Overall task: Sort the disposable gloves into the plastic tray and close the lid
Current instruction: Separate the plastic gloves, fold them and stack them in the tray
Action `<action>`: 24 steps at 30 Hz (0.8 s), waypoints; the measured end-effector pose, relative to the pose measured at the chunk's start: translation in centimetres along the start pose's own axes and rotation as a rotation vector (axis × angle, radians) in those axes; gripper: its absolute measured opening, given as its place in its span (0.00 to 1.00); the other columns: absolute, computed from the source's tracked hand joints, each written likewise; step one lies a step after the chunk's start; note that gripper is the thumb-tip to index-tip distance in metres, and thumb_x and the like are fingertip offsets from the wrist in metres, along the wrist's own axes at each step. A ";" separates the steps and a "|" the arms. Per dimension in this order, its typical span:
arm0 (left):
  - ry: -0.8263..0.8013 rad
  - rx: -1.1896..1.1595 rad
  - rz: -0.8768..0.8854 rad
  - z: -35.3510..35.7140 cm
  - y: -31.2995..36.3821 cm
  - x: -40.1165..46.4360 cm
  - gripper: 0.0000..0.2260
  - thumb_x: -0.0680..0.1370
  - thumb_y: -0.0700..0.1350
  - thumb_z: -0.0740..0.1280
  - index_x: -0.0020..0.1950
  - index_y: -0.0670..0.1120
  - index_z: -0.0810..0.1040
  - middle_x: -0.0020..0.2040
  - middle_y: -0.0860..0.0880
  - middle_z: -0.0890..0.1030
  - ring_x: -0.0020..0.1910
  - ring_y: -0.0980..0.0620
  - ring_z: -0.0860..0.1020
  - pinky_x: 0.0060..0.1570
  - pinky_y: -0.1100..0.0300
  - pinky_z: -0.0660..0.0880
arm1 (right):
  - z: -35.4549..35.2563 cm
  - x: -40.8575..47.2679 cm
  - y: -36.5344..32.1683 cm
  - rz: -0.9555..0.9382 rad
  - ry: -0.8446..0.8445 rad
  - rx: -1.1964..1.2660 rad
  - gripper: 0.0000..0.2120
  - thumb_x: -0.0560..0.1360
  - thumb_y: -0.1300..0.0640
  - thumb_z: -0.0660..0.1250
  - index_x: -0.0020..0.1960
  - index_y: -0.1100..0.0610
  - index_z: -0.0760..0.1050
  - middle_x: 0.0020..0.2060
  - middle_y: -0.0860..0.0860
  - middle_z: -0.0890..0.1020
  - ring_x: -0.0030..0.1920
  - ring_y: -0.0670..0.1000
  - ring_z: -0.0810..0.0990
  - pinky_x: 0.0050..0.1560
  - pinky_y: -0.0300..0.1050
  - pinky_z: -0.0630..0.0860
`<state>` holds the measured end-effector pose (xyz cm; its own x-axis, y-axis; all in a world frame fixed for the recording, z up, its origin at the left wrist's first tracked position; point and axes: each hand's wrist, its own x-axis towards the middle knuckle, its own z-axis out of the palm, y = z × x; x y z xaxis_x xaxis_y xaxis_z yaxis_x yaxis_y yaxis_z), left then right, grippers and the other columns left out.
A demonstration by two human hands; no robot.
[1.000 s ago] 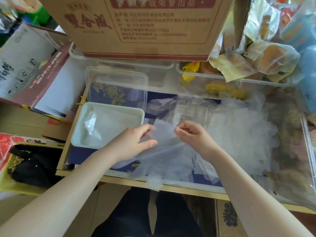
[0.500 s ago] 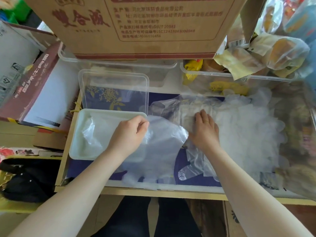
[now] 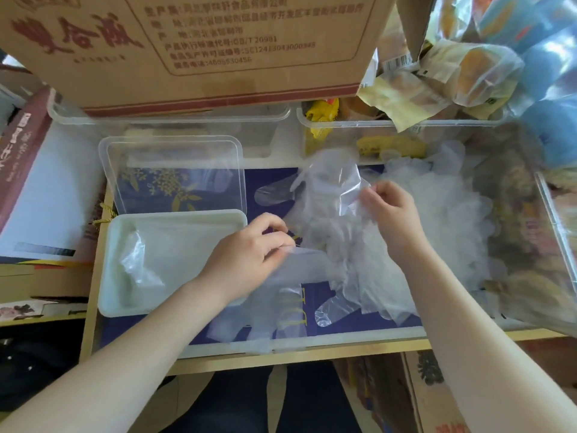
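Note:
A white plastic tray [image 3: 115,264] lies at the left of the blue table, with clear gloves inside. Its clear lid [image 3: 171,145] rests just behind it. My left hand [image 3: 246,254] sits at the tray's right edge and pinches a clear disposable glove [image 3: 281,295] that hangs over the rim toward the table's front. My right hand [image 3: 390,214] pinches a second clear glove [image 3: 331,182], lifted above the table. A heap of loose gloves [image 3: 437,220] spreads to the right of my right hand.
A big cardboard box [image 3: 199,48] overhangs the back. Two clear bins [image 3: 390,125] stand behind the work area; the right one holds yellow packets. Bagged snacks [image 3: 468,73] pile up at the back right. A maroon box [image 3: 18,151] leans at the left.
My right hand has gone from pressing flat on the glove heap to lifting one glove off it. My left hand has stayed at the tray's right edge with its glove.

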<state>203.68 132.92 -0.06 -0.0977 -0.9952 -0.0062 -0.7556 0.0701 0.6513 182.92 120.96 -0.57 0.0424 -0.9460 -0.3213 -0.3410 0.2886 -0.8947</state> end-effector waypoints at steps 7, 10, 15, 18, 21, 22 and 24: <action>0.028 0.116 0.270 0.1 3.6 2.8 0.12 0.75 0.47 0.62 0.50 0.52 0.84 0.73 0.42 0.63 0.26 0.52 0.74 0.26 0.65 0.62 | -3.5 -2.3 -1.3 0.288 -0.324 0.164 0.08 0.78 0.60 0.63 0.39 0.58 0.73 0.27 0.48 0.76 0.31 0.48 0.71 0.35 0.40 0.67; 0.003 0.163 0.298 0.1 4.2 3.7 0.12 0.75 0.47 0.62 0.49 0.52 0.85 0.72 0.42 0.64 0.26 0.50 0.76 0.22 0.64 0.67 | -4.4 -2.6 -0.9 0.405 -0.424 0.132 0.07 0.77 0.59 0.64 0.44 0.60 0.79 0.29 0.48 0.76 0.29 0.44 0.73 0.31 0.34 0.71; -0.012 0.090 0.225 1.1 4.2 4.6 0.15 0.76 0.50 0.59 0.52 0.47 0.83 0.52 0.51 0.81 0.38 0.47 0.81 0.32 0.53 0.78 | -5.6 -2.4 0.1 0.460 -0.417 0.111 0.12 0.76 0.55 0.66 0.54 0.63 0.78 0.42 0.51 0.84 0.35 0.47 0.77 0.37 0.40 0.73; 0.010 -0.139 -0.076 1.6 5.1 5.0 0.12 0.77 0.47 0.63 0.50 0.43 0.83 0.44 0.48 0.83 0.42 0.50 0.80 0.44 0.66 0.74 | -6.4 -2.1 0.9 0.513 -0.121 0.331 0.17 0.78 0.48 0.63 0.56 0.61 0.77 0.49 0.57 0.82 0.41 0.52 0.80 0.41 0.43 0.77; -0.050 -0.327 -0.360 2.0 5.6 5.4 0.08 0.78 0.43 0.64 0.48 0.45 0.84 0.42 0.47 0.83 0.41 0.56 0.77 0.38 0.76 0.66 | -7.2 -2.2 1.6 0.500 0.009 0.531 0.28 0.77 0.35 0.52 0.61 0.56 0.74 0.56 0.54 0.79 0.55 0.54 0.79 0.53 0.50 0.77; -0.053 -0.375 -0.392 2.1 5.8 5.4 0.08 0.78 0.43 0.64 0.46 0.46 0.83 0.43 0.46 0.84 0.41 0.55 0.77 0.38 0.74 0.67 | -7.2 -2.6 1.6 0.455 -0.016 0.540 0.30 0.76 0.34 0.51 0.65 0.55 0.71 0.60 0.52 0.77 0.58 0.54 0.77 0.57 0.53 0.75; -0.044 -0.433 -0.409 2.3 6.2 5.2 0.08 0.78 0.44 0.64 0.44 0.49 0.83 0.47 0.41 0.83 0.42 0.50 0.77 0.40 0.68 0.68 | -6.9 -3.3 1.6 0.331 -0.105 0.416 0.31 0.75 0.34 0.55 0.71 0.51 0.65 0.64 0.47 0.72 0.62 0.51 0.74 0.62 0.53 0.73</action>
<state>197.02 128.36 2.24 0.1117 -0.9312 -0.3470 -0.4055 -0.3615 0.8396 175.76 123.56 1.23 0.0965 -0.7812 -0.6167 0.0480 0.6226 -0.7811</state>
